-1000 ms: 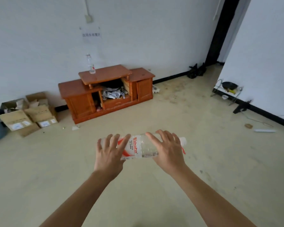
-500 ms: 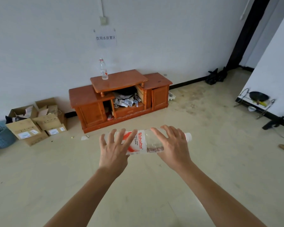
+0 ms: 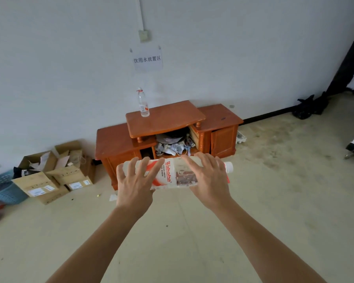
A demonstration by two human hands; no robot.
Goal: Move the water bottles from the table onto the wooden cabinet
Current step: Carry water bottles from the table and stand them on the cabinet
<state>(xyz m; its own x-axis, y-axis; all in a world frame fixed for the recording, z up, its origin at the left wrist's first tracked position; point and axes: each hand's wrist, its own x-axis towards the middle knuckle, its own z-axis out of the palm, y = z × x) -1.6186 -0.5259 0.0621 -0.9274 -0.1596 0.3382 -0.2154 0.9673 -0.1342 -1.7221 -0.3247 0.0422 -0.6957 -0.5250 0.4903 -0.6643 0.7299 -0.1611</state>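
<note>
Carry leg: Wahaha water bottle is in mid-air, lying horizontal, cap to the right, in front of the wooden cabinet and not yet on it. Left grip covers the base end, right grip the neck end. Both have fingers splayed and near straight across the barrel, not wrapped round it; support underneath is hidden. I'd wrap one grip properly round the barrel first. It's thin clear plastic, a smooth cylinder with a glossy red-and-white label, so likely slick and will dent if squeezed. Then turn it cap-up and set it on the raised centre top, beside the second bottle already upright near the back left corner. Leave a gap so neither tips. Top is flat varnished orange-brown wood, curved front edge, on turned posts; land well in from the edge. Fill level is hard to read, so allow for slosh.
</note>
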